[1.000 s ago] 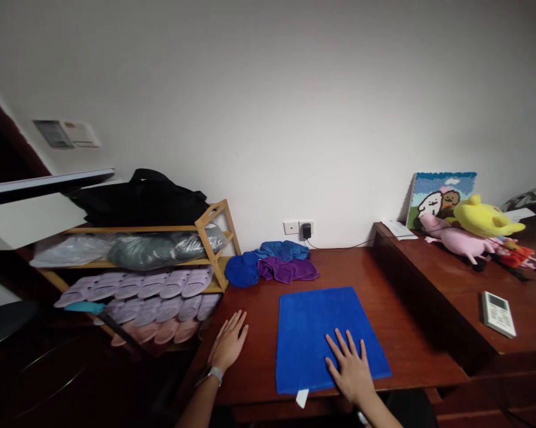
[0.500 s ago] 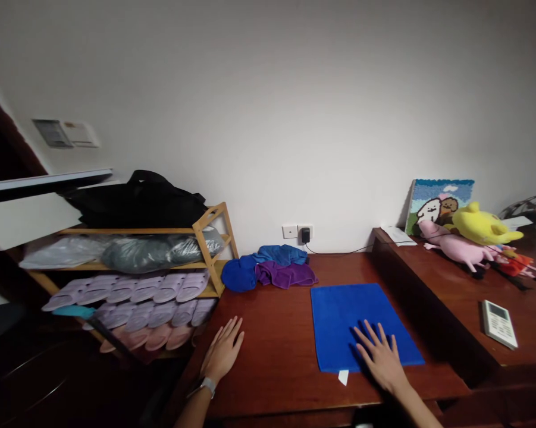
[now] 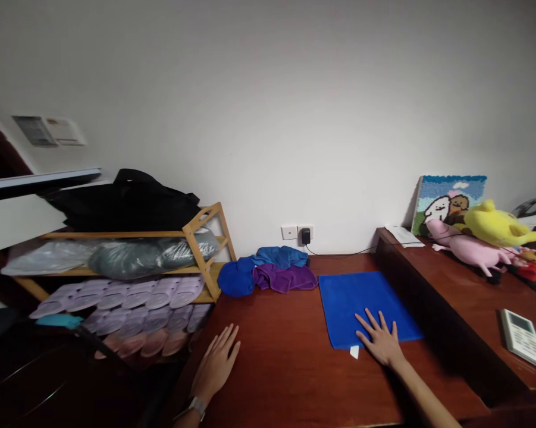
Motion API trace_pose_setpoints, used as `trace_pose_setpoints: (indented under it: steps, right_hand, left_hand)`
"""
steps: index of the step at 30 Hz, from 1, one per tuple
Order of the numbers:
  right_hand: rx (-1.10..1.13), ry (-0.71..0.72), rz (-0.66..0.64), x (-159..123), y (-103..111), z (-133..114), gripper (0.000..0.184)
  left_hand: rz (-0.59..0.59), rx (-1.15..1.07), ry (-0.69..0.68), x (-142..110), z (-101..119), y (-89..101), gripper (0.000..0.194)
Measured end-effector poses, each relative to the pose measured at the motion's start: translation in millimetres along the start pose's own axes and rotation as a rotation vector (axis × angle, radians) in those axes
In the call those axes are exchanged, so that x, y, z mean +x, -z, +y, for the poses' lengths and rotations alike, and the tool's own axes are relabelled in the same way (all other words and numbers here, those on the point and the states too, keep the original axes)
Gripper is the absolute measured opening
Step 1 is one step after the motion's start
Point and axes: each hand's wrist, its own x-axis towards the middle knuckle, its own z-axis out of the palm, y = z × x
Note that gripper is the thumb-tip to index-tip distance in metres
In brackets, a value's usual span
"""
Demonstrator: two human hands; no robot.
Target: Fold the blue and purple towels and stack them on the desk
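A flat blue towel point(image 3: 352, 303) lies spread on the reddish-brown wooden table point(image 3: 285, 362), with a small white tag at its near edge. My right hand point(image 3: 384, 345) rests on the towel's near right part, palm down, fingers spread. On the bare table to the left, my left hand point(image 3: 216, 362) lies palm down with fingers stretched out and holds nothing; a watch is on that wrist. Against the wall sit crumpled cloths: a dark blue one point(image 3: 236, 277), a lighter blue one point(image 3: 280, 257) and a purple one point(image 3: 285, 277).
Left of the table stands a wooden rack point(image 3: 209, 249) with slippers point(image 3: 136, 294), plastic-wrapped items and a black bag point(image 3: 129, 202). On a raised surface at right are plush toys point(image 3: 495, 223), a picture point(image 3: 450, 202) and a white device with buttons point(image 3: 522, 339). A charger point(image 3: 306, 236) is plugged into the wall.
The blue towel has slid away from me, toward the wall, under my right hand. My left hand stays flat on the table. The view has shifted slightly.
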Motion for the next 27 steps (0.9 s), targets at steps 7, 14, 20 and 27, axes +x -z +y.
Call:
trace_pose_setpoints:
  steps: [7, 14, 20, 27]
  right_hand:
    - [-0.002, -0.037, -0.031, 66, 8, 18, 0.065]
    - [-0.017, -0.040, -0.027, 117, 6, 14, 0.064]
    - [-0.015, -0.060, -0.031, 146, 8, 3, 0.062]
    - [-0.017, -0.063, -0.061, 152, 9, 3, 0.062]
  left_hand:
    - [-0.010, 0.024, -0.015, -2, -3, 0.7, 0.054]
    - [-0.008, 0.033, -0.016, -3, -9, -4.4, 0.054]
    - [-0.011, 0.021, -0.026, -3, -12, -6.4, 0.054]
    - [-0.022, 0.006, -0.021, -4, -7, -1.5, 0.054]
